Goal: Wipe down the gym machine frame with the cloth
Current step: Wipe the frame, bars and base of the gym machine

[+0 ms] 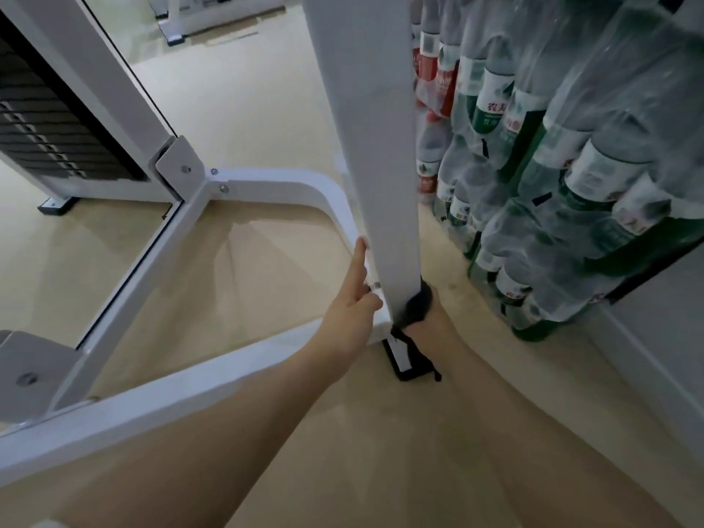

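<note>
At the foot of the white post point(381, 165), in the head view, the right hand point(438, 318) presses a dark cloth point(417, 306) against the post's lower right side, just above the black foot pad point(404, 369). Its fingers are hidden behind the post, so I cannot tell how its grip lies. The left hand point(352, 302) rests open on the post's left edge, fingers straight, steadying. Wrapped bottles point(552, 165) stand close on the right. To wipe well here, I judge the cloth should stay flat and wrap the corner, working along the base rail point(152, 402) without knocking the bottles.
</note>
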